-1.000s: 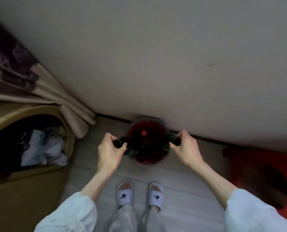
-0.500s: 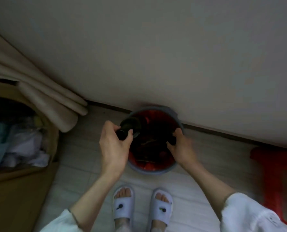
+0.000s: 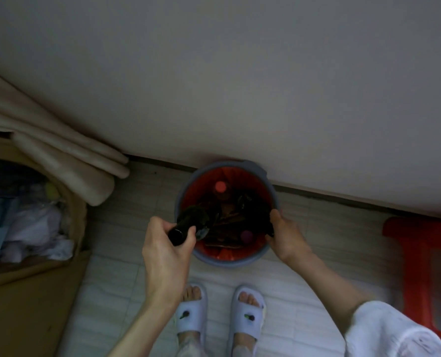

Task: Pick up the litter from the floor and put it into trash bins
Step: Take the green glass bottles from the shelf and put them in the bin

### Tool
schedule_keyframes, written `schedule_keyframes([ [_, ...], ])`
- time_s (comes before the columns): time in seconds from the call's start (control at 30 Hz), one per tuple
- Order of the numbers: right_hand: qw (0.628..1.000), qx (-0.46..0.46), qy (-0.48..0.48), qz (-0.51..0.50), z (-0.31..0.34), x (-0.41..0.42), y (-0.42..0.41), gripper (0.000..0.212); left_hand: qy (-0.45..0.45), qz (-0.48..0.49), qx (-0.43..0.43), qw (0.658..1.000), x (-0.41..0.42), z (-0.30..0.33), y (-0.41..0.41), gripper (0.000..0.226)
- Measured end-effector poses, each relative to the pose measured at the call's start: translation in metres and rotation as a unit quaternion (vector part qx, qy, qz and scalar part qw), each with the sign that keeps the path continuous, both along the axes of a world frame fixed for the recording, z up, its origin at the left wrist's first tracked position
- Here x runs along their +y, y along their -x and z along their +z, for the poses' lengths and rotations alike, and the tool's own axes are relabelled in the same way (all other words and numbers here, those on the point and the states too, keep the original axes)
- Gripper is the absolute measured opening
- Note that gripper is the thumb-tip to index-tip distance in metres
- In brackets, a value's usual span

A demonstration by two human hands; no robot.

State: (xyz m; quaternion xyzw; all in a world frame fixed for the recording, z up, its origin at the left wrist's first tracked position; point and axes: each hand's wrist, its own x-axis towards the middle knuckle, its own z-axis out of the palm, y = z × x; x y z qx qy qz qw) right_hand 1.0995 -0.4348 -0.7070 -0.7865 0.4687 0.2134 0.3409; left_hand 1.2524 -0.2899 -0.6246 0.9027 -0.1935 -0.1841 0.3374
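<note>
A grey trash bin (image 3: 229, 262) with a red liner stands on the floor against the wall. Inside it lie brown scraps and a bottle with a red cap (image 3: 220, 186). My left hand (image 3: 165, 251) grips a dark green glass bottle (image 3: 193, 216) by its neck, the body tilted over the bin's left rim. My right hand (image 3: 287, 237) is at the right rim, its fingers curled round the neck of a second dark bottle (image 3: 258, 210) that sits down inside the bin.
An open cardboard box (image 3: 34, 292) stuffed with bags and paper stands at the left, under a beige curtain (image 3: 59, 153). A red plastic stool (image 3: 425, 266) is at the right. My feet in white slippers (image 3: 191, 313) stand just before the bin.
Both hands have gone down toward the bin. The right bottle has sunk inside it, and the left bottle has tipped over the left rim. The view has closed in on the bin.
</note>
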Motion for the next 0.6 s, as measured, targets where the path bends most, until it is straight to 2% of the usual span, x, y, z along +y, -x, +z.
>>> schedule_keyframes([
  [0.23, 1.0, 0.003, -0.01, 0.009, -0.002, 0.007, 0.006, 0.033, -0.019, 0.024, -0.003, 1.0, -0.002, -0.019, -0.008, 0.03],
  [0.4, 1.0, 0.003, -0.005, 0.005, -0.004, 0.009, 0.007, 0.034, -0.001, 0.0, -0.026, 1.0, -0.026, -0.033, -0.007, 0.024],
  [0.6, 1.0, -0.014, -0.007, -0.006, -0.003, 0.007, 0.007, 0.034, -0.106, -0.041, 0.012, 0.993, -0.043, -0.069, -0.005, 0.028],
])
